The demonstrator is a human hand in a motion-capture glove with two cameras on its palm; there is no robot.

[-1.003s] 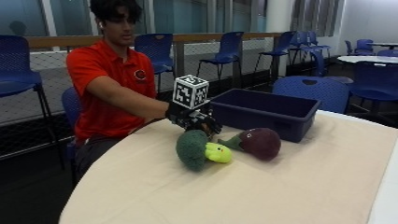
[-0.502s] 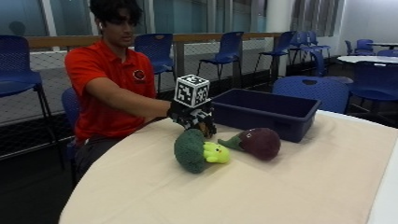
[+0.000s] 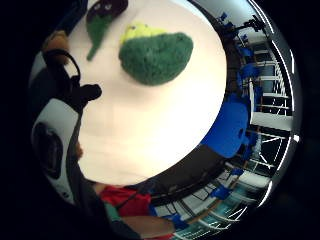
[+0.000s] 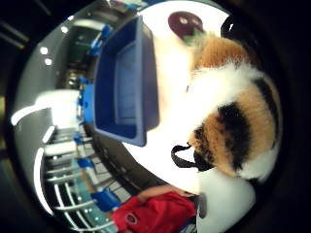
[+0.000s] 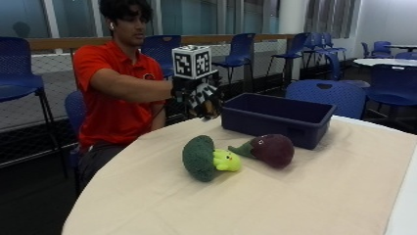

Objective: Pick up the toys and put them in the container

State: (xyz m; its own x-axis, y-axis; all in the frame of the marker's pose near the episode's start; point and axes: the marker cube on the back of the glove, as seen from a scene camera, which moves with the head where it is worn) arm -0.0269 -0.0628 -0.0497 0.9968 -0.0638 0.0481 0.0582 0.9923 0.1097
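- Outside view, nearest the camera: bare tan table [image 5: 273, 200], wide and free of clutter up to its curved edge.
- Next back, a green broccoli toy [image 5: 207, 157] and a dark purple eggplant toy [image 5: 270, 150] lie side by side on the cloth, just in front of the container, neither picked up yet.
- Behind them the blue container [image 5: 277, 117] stands open; no toy can be seen inside it.
- Beside its near end wall, the gloved right hand [image 5: 200, 98] is raised above the table, fingers curled round a furry orange, white and black toy [image 4: 233, 102] (it fills the thumb-side palm view, so it sits tight against the palm).
- The step in hand appears to be carrying this toy to the container. Done well, the hand would travel sideways over the near wall, keep high enough to clear the rim, and let go only once over the middle of the floor.
- Room looks ample: the opening is broad, the rim is the only edge in the path, and the two lying toys sit lower and nearer the camera.
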